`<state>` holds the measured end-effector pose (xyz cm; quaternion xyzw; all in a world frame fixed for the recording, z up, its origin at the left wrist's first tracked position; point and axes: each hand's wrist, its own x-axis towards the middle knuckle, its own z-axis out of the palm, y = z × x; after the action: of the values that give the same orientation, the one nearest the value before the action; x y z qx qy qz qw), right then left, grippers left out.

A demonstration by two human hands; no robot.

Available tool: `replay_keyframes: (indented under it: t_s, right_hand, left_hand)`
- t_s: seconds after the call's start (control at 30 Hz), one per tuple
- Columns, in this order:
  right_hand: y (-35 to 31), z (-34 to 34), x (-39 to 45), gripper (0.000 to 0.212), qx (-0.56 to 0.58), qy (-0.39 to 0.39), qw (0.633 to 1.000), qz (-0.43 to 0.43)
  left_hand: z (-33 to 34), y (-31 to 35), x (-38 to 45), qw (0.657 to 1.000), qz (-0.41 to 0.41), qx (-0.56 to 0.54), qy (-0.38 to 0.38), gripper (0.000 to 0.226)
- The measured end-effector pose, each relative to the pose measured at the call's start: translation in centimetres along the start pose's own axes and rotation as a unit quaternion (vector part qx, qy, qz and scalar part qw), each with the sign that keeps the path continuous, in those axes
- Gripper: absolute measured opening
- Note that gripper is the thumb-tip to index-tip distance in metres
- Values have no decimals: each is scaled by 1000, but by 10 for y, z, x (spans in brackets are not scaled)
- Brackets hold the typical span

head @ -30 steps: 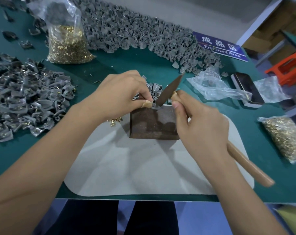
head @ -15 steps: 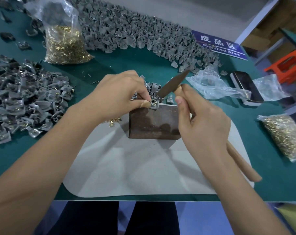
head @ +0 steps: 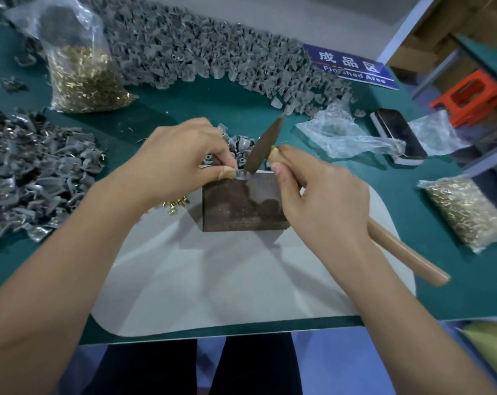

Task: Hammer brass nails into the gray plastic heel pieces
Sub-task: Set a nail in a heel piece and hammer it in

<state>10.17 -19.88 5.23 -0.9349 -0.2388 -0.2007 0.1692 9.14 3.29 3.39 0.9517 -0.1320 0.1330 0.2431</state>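
The driving step looks to be in hand. The left hand (head: pixel 181 161) pinches a gray heel piece (head: pixel 243 175) with its fingers closed on it, steadying it on the far edge of the dark block (head: pixel 241 203) at the middle of the pale mat (head: pixel 213 280). The right hand (head: pixel 321 201) has its fingers wrapped round the wooden handle of the hammer (head: pixel 263 146), high up near the head; the narrow head slants down, its lower tip resting on or just above the piece. Whether a brass nail already stands in the piece cannot be told: the thumb and the hammer tip hide that spot.

Loose brass nails (head: pixel 176 203) lie on the mat at 9 o'clock from the block, just beside the left wrist. A small heap of heel pieces (head: pixel 238 145) sits at 12 o'clock from the block. A bag of nails (head: pixel 84 72) stands at 10 o'clock, and another bag (head: pixel 469 212) at 3 o'clock on the green tabletop (head: pixel 184 109).

The next move probably calls for short, square taps, with the pinching fingertips kept clear of the head and the piece held flat so the nail goes in straight.
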Motion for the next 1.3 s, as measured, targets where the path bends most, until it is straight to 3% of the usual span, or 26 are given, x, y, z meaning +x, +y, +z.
replay_keyframes:
  t_s: [0.07,0.17,0.23,0.33,0.57,0.67,0.8,1.03,1.13,1.23,1.3]
  right_hand:
    - [0,-2,0,23,34,28,999,18]
    - [0,-1,2,25,4,-29,1000,5]
    - [4,-2,5,26,-1,-27,1000,13]
    - [15,-3,12,26,73,8,994,79]
    - [61,22,27,28,99,-85,951,281]
    - [63,35,27,28,110,-89,938,318]
    - [60,40,25,24,133,-55,936,321]
    - [44,38,17,29,30,-64,955,287]
    - [23,29,16,29,6,22,973,229]
    - [-10,24,21,24,24,16,989,145]
    - [-33,25,21,23,52,7,995,85]
  left_hand:
    - [0,-1,1,1000,5,-4,0,7]
    - [1,-3,1,1000,3,-3,4,6]
    - [2,-4,1,1000,3,-6,1,8]
    - [3,-5,0,1000,19,-6,11,9]
    - [12,0,0,994,-24,-65,82,7]
    - [17,6,-1,995,-18,-56,80,6]
    - [22,8,-1,996,-10,-57,71,4]
    - [28,8,0,988,-32,-126,89,9]
    - [25,9,-1,986,-43,-137,90,3]
    - [14,6,-10,984,-58,-117,124,2]
    - [1,-2,-26,974,-88,-95,186,6]
